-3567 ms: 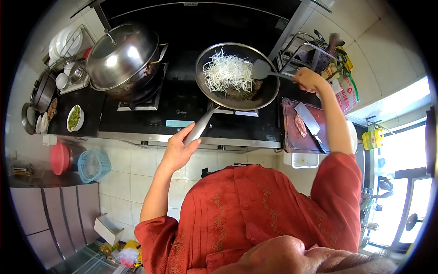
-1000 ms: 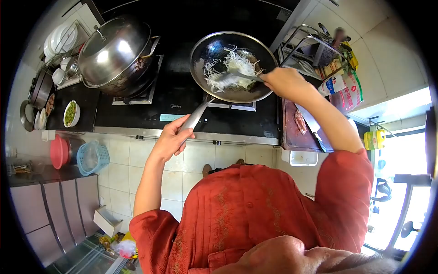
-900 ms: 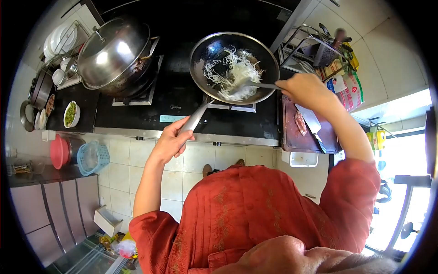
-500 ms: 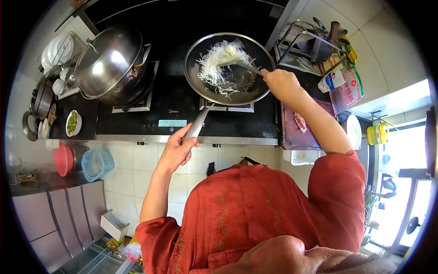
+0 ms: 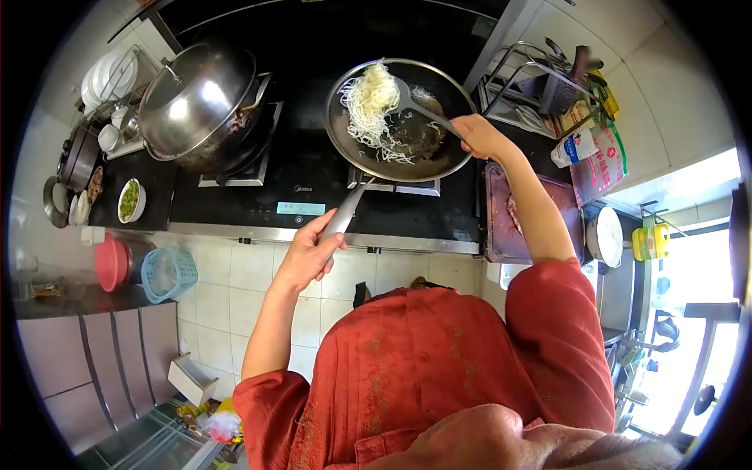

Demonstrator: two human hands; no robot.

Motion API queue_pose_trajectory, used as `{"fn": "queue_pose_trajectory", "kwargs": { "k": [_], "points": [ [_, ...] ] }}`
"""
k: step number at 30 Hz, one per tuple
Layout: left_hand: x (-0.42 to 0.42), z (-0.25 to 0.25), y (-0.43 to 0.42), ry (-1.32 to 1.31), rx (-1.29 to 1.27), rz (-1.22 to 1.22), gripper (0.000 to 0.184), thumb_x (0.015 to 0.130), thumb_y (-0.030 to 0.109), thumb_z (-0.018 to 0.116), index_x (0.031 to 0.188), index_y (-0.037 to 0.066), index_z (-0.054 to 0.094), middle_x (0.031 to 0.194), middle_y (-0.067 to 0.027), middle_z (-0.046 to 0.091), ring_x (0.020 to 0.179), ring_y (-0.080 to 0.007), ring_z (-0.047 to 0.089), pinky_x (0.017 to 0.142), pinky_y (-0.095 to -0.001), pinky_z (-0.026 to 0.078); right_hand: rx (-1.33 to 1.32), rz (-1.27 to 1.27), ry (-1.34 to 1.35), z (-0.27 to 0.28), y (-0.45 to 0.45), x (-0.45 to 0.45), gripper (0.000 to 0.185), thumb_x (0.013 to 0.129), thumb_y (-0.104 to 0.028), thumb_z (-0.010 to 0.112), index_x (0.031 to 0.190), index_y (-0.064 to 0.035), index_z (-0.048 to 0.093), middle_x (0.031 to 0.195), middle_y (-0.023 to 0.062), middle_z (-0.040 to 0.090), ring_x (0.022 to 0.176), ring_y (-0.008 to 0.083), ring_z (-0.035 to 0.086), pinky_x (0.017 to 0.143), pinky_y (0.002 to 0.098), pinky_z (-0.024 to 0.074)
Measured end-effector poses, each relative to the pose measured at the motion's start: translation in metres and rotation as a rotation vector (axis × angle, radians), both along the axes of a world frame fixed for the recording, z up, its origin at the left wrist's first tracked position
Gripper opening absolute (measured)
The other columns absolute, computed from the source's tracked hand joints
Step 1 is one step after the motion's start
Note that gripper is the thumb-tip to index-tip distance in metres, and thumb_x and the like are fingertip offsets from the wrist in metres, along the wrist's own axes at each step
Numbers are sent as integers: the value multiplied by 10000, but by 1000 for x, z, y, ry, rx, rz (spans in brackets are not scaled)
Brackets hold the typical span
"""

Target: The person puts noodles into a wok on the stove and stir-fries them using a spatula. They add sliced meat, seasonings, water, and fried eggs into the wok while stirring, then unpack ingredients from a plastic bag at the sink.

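My left hand (image 5: 312,252) is wrapped round the grey handle of the wok (image 5: 439,167), which sits over the right burner. Pale, thin noodle-like strands (image 5: 368,102) are heaped at the left side of the wok, with some trailing toward its middle. In my right hand (image 5: 479,136) is the handle of a grey spatula (image 5: 403,95), its blade inside the wok against the right edge of the heap. The wok's right part shows its dark, shiny bottom with a few bits on it.
A lidded pot (image 5: 196,106) stands on the left burner. Beyond it is a bowl of chopped greens (image 5: 131,200). On the right lie a cutting board (image 5: 501,235) with meat partly behind my forearm, a utensil rack (image 5: 521,59), seasoning bags (image 5: 599,168) and a white bowl (image 5: 605,236).
The strands have been pushed to the wok's left and far side. The spatula has moved from on top of them to their right. My left hand still holds the handle.
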State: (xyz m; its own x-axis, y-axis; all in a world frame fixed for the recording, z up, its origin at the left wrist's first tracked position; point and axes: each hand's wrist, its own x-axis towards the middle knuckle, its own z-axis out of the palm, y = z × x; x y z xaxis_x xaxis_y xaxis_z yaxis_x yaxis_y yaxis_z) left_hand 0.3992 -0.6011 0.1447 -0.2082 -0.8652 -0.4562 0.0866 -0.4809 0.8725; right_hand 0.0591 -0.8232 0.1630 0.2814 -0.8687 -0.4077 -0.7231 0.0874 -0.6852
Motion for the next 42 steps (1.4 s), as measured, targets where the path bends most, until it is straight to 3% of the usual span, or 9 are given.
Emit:
{"fn": "queue_pose_trajectory", "kwargs": {
  "k": [1, 3, 4, 11, 15, 23, 27, 35, 42],
  "points": [
    [0, -1, 1, 4, 4, 3, 507, 921, 105, 571, 1401, 64, 412, 812, -47, 602, 419, -53, 418, 325, -189, 299, 5, 8, 2, -1, 4, -1, 288, 936, -220, 416, 840, -28, 608, 615, 111, 574, 426, 218, 527, 385, 352, 408],
    [0, -4, 2, 9, -2, 5, 505, 921, 104, 571, 1399, 66, 415, 818, -50, 602, 420, -55, 419, 326, -191, 298, -949, 365, 218, -6, 24, -5, 262, 938, -233, 464, 965, -53, 653, 753, 184, 653, 659, 339, 646, 581, 448, 508],
    [0, -4, 2, 12, -1, 8, 503, 921, 103, 571, 1398, 67, 418, 821, -51, 602, 421, -56, 419, 326, -192, 296, -683, 297, 431, 34, 50, 11, 260, 926, -242, 502, 1065, -85, 655, 894, 199, 661, 858, 386, 631, 760, 497, 495],
    [-1, -5, 2, 9, -14, 20, 494, 921, 126, 577, 1390, 80, 430, 807, -50, 613, 413, -51, 416, 322, -192, 284, -769, 253, 727, 33, 13, 22, 218, 907, -240, 539, 995, -81, 660, 846, 186, 671, 810, 371, 652, 713, 480, 521],
    [-1, -8, 3, 31, -7, 24, 509, 917, 132, 587, 1395, 80, 423, 809, -49, 614, 415, -51, 420, 321, -189, 280, -822, 395, 547, 24, 24, 70, 176, 847, -200, 590, 912, -56, 668, 824, 158, 678, 825, 327, 675, 688, 430, 550],
    [1, -11, 3, 59, -10, 29, 530, 909, 142, 602, 1398, 70, 414, 824, -57, 623, 414, -53, 421, 321, -189, 280, -757, 679, 1023, 135, 115, 52, 165, 777, -48, 594, 933, -66, 643, 740, 107, 672, 747, 283, 689, 625, 370, 550],
    [0, -8, 2, 54, -7, 23, 521, 905, 105, 594, 1394, 59, 420, 814, -57, 613, 420, -63, 432, 320, -204, 292, -722, 651, 1027, 157, 133, 49, 203, 853, -114, 564, 1043, -139, 631, 660, 97, 636, 678, 276, 674, 557, 382, 517],
    [-3, -11, 4, 24, -22, 19, 524, 916, 123, 576, 1408, 74, 402, 826, -60, 618, 418, -58, 419, 327, -194, 290, -704, 495, 964, 80, 67, 98, 120, 759, -91, 625, 819, -53, 721, 840, 153, 698, 798, 286, 699, 671, 378, 567],
    [-1, -8, 4, 20, -26, 19, 514, 920, 114, 567, 1407, 73, 406, 824, -68, 619, 423, -61, 427, 327, -200, 293, -663, 590, 992, 145, 139, 67, 86, 757, -90, 616, 804, -59, 681, 753, 117, 676, 712, 287, 685, 600, 390, 551]
  ]
}}
